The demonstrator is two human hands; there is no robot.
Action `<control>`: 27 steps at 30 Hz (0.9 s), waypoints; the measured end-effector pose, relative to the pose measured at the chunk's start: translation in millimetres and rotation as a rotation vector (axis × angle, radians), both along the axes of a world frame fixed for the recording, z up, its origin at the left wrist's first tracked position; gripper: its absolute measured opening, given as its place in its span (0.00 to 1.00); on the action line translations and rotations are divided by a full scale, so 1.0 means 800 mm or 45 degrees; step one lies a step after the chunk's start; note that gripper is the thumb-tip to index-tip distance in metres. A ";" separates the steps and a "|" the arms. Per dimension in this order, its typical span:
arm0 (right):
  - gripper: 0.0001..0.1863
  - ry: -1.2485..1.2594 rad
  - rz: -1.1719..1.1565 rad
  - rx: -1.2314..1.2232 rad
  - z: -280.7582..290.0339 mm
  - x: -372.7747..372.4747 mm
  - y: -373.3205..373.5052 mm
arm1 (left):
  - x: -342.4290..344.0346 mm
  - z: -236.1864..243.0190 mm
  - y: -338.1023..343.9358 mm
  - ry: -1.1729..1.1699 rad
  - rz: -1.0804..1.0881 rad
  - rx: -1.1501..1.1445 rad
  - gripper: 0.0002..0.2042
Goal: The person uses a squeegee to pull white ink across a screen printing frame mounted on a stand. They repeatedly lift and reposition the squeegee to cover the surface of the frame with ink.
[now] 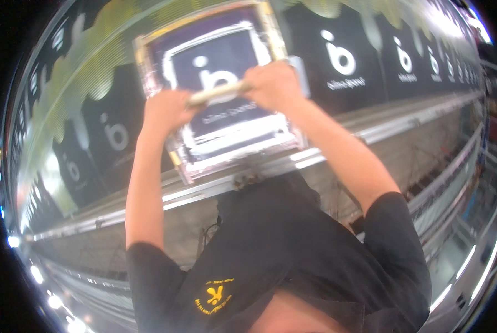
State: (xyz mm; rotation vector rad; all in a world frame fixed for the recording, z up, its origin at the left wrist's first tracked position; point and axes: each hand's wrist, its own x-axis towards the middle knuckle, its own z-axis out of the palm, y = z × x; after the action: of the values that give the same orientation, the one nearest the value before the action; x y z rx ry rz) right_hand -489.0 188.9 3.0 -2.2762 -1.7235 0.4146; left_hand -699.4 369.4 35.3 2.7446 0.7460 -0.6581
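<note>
My left hand (168, 115) and my right hand (275, 86) are both closed round the ends of a pale squeegee (218, 93), which lies at a slight slant between them. Under it is a rectangular printing screen (278, 34), its frame smeared and taped at the edges. White ink (240, 139) forms a thick band along the screen's near side and a border round its dark middle. A white printed mark shows through that middle, partly covered by the squeegee. The squeegee's lower edge is hidden, and motion blurs the hands a little.
Dark fabric panels (343, 61) with white prints lie in a row along the long printing table, to both sides of the screen. A metal rail (392, 125) runs along the table's near edge, close to my body. Bright lamps (54, 301) show at the lower left.
</note>
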 end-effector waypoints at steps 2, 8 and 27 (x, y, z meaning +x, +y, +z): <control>0.20 0.003 -0.043 -0.022 0.007 0.036 0.062 | 0.034 -0.002 0.063 -0.053 0.027 0.038 0.27; 0.25 -0.099 -0.100 -0.153 -0.037 0.094 0.178 | 0.080 -0.057 0.163 -0.263 0.125 0.011 0.32; 0.14 -0.086 0.109 0.414 -0.061 -0.076 -0.131 | -0.111 -0.071 -0.153 -0.539 0.298 -0.034 0.16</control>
State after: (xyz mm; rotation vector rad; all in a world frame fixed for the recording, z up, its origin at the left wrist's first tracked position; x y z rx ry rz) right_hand -549.7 84.0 -45.5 -2.0111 -1.7764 0.0650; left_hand -788.2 247.1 -21.6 2.5814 0.9189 -0.0342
